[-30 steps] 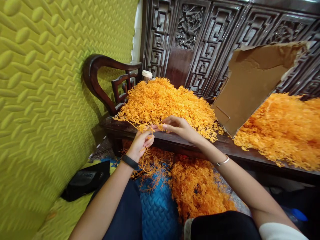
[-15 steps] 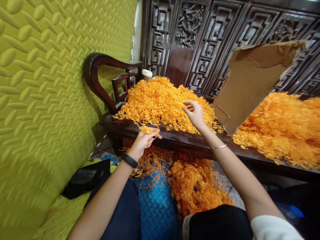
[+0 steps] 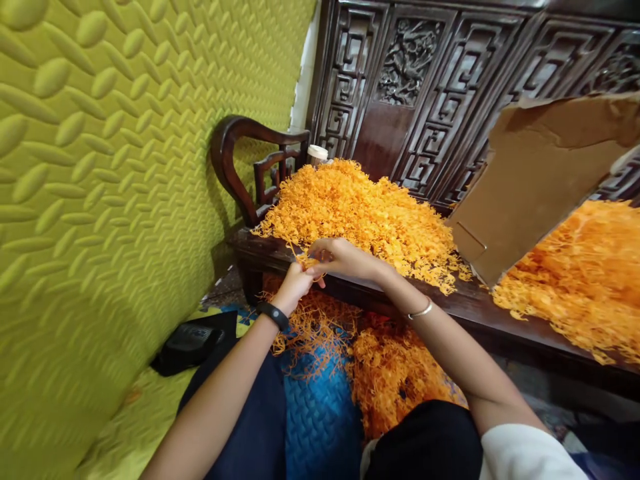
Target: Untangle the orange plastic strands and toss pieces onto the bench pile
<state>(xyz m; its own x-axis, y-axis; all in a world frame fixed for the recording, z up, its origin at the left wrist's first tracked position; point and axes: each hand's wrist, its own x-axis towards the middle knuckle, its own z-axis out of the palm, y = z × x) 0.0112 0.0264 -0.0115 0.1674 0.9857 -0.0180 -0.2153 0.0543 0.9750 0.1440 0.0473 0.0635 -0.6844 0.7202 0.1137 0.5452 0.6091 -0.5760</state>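
"So, what is met at the far left?"

"A yellow textured wall covering [image 3: 125, 167], with a black pouch [image 3: 187, 343] laid at its foot. Beside the covering, a curved wooden armrest [image 3: 227, 157] is seen at the bench's end."

"And how is the left hand [image 3: 295, 285] posed?"

"It is reached by a forearm slanted up and rightward from the lower left, with a dark band [image 3: 273, 315] worn at the wrist. The fingers are curled nearly closed, and a small tuft of orange strands [image 3: 306, 260] is gripped, held up at the front edge of the bench [image 3: 450, 303]."

"What is done with the right hand [image 3: 337, 257]?"

"It is brought in from the right, with its back turned upward and its fingers arched over the tuft. The fingers are partly bent, with the tips set against the left hand. Whether a strand is pinched between them cannot be told."

"Where is the rest of the orange material?"

"Behind the hands, a large orange heap [image 3: 360, 207] is spread on the bench; below, a darker orange pile [image 3: 395, 380] is seen. Farther right, a cardboard sheet [image 3: 535, 180] is propped at a tilt, and beyond it another orange mass [image 3: 583, 273] is laid."
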